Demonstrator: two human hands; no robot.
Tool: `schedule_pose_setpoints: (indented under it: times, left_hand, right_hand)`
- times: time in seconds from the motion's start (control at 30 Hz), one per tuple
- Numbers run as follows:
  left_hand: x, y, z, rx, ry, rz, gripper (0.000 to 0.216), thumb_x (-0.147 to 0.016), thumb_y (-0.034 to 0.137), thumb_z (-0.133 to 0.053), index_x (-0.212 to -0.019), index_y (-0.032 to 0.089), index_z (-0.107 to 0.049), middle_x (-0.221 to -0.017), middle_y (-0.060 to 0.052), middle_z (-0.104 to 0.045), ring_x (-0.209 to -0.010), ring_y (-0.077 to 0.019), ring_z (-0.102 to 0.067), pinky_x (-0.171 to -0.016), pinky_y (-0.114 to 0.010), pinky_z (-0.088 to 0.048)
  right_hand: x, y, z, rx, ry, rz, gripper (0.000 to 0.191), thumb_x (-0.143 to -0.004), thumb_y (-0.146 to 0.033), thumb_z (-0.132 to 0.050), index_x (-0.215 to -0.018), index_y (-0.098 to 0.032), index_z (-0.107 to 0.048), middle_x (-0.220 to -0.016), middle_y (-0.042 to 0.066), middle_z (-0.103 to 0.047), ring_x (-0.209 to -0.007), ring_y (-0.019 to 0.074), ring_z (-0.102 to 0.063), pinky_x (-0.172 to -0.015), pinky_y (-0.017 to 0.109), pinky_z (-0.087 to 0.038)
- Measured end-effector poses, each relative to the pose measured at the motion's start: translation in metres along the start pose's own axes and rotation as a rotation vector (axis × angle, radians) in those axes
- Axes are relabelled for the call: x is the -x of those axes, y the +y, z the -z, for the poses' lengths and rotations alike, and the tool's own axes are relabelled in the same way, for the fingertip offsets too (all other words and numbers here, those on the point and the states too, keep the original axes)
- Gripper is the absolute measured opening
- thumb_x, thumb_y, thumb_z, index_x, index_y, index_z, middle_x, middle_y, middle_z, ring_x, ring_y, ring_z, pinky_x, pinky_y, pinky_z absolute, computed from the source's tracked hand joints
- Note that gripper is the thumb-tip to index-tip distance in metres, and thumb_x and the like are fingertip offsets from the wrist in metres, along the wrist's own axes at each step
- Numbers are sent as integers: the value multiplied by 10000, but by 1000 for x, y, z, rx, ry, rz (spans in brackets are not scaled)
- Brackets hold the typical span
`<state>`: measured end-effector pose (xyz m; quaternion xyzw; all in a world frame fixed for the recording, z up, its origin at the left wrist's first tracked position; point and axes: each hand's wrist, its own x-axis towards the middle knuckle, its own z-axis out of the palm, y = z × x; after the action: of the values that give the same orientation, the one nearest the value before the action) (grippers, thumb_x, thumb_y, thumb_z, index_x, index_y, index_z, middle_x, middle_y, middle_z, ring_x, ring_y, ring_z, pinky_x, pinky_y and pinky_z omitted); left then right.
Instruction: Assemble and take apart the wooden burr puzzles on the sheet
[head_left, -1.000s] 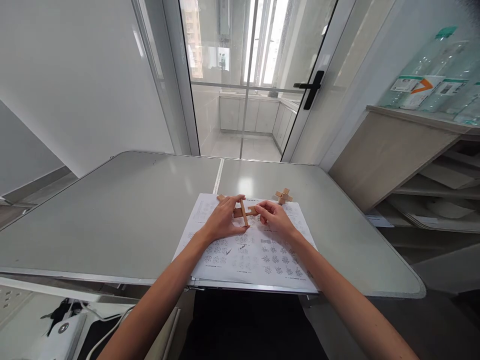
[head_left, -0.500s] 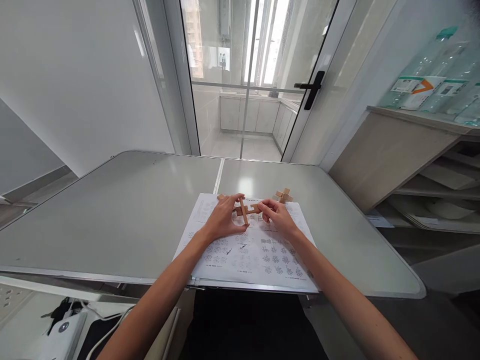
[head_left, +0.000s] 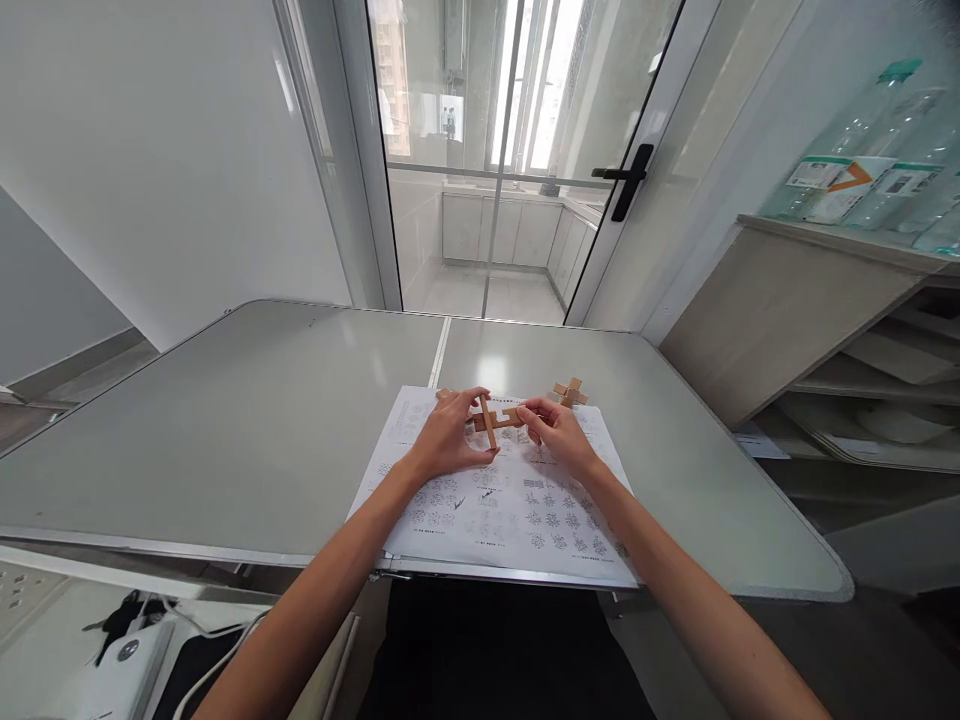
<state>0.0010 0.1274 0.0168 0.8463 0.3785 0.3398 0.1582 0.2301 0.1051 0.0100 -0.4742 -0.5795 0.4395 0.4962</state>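
Observation:
My left hand (head_left: 448, 435) is closed around a wooden puzzle piece (head_left: 488, 421), a slim stick held between thumb and fingertips at its two ends. Behind that stick, more wood belonging to the piece or another one shows. My right hand (head_left: 556, 432) pinches a notched wooden puzzle piece (head_left: 510, 418), which reaches left to the wood at my left hand. Whether the pieces interlock I cannot tell. Both hands are above a printed sheet (head_left: 495, 545) covered with small puzzle diagrams. An assembled wooden cross-shaped puzzle (head_left: 571, 392) lies at the sheet's far right edge.
The sheet lies on a grey folding table (head_left: 225, 430) near its front edge. A bit of wood shows behind my left fingers. Beyond stands a glass door (head_left: 450, 230) with a black handle (head_left: 625, 180). Plastic bottles (head_left: 847, 180) stand on a shelf unit (head_left: 825, 310) at right.
The view has shifted slightly. Both hands keep the same grip on the wooden pieces, which have hardly moved.

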Motion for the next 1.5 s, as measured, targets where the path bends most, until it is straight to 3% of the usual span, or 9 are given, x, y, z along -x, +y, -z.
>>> schedule_pose_setpoints:
  times: [0.5,1.23,1.5]
  left_hand:
    - [0,0,-1,9,14,10,775,-637,318,-887,-1329,280,-541,-1131,-54,-660,-1101,-308,-605,-926,-439,-529]
    - [-1,1,2,92,-30,-9,808,-683,287,-860,-1399,278,-486,-1307,-80,-646,-1191,-305,-621,-979,-455,-542]
    - [-1,4,3,97,-23,3,773,-663,287,-876,-1351,289,-523,-1197,-60,-664,-1128,-298,-631,-929,-442,-559]
  right_hand:
    - [0,-2,-1,-17,10,-8,532,-815,-692,-741,-968,-186,-689,-746,28,-672,-560,122,-438,-522,283,-360]
    - [2,0,0,-12,10,-6,505,-841,-674,-740,-983,-192,-691,-748,18,-662,-556,124,-467,-520,287,-391]
    - [-1,2,1,-45,3,-2,495,-836,-664,-751,-970,-192,-692,-759,28,-683,-557,124,-465,-521,286,-384]
